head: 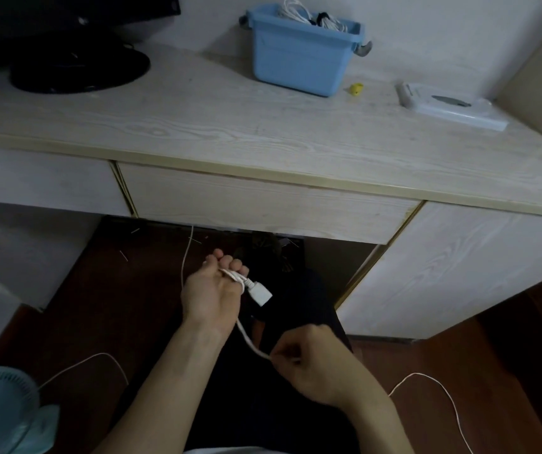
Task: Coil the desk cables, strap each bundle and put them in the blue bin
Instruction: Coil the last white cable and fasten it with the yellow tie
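Observation:
My left hand (210, 294) is held palm-up below the desk edge, fingers curled round the end of a white cable (246, 337) whose white plug (260, 293) sticks out to the right. The cable runs down from that hand to my right hand (312, 362), which pinches it between thumb and fingers. More of the cable trails in loops over the floor on both sides. The blue bin (299, 57) stands at the back of the desk with coiled white cables (299, 11) inside it.
A black monitor base (79, 68) sits on the desk's left, a small yellow object (357, 89) and a flat white device (449, 106) on its right. A drawer front (263, 204) hangs under the desk. A teal fan (1, 411) stands at the lower left on the dark wooden floor.

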The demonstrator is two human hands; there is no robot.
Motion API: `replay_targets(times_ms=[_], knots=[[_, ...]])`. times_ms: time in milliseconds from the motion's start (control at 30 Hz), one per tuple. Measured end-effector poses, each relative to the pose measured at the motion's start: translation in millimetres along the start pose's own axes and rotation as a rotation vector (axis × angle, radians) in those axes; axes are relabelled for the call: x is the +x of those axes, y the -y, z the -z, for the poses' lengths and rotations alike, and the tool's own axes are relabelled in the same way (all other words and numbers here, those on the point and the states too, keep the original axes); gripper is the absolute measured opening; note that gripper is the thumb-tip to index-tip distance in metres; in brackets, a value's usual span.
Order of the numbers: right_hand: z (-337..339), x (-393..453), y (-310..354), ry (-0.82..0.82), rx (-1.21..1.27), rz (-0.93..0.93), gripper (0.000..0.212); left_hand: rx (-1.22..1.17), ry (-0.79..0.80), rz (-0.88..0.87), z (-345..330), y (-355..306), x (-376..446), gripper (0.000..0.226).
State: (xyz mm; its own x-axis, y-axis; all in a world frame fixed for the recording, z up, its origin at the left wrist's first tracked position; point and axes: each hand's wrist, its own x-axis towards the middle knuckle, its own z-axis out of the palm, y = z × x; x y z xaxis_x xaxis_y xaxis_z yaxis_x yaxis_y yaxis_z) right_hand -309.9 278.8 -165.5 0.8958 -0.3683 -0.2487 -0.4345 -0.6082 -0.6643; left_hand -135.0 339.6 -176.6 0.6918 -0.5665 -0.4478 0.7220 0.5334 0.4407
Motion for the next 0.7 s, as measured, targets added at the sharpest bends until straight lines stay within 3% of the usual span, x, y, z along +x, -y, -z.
replay_targets(times_ms=[100, 233, 333, 433, 533, 700], knots=[[-5.6, -1.4, 13.1, 0.054, 0.012, 0.106, 0.011, 0.47, 0.199, 0.052, 2.8, 3.4, -8.0, 0.027], [9.0, -4.1, 11.8, -0.138, -0.022, 0.133, 0.015, 1.195, 0.436, 0.108, 13.1, 2.9, -17.8, 0.026], [19.7, -8.1, 4.8, -0.225, -0.013, 0.098, 0.013, 1.449, 0.629, 0.178, 11.8, -0.1, -21.5, 0.029], [23.6, -12.1, 2.6, -0.394, 0.077, 0.049, 0.01, 1.389, 0.815, 0.397, 10.4, -1.7, -26.8, 0.037], [23.6, -9.3, -0.9, -0.52, 0.194, 0.011, 0.025, 1.15, 0.814, 0.547, 11.0, -3.2, -27.8, 0.033], [13.4, -2.3, -6.1, -0.326, 0.34, 0.077, 0.018, 0.829, 0.778, 0.611, 12.6, -4.9, -24.8, 0.036]])
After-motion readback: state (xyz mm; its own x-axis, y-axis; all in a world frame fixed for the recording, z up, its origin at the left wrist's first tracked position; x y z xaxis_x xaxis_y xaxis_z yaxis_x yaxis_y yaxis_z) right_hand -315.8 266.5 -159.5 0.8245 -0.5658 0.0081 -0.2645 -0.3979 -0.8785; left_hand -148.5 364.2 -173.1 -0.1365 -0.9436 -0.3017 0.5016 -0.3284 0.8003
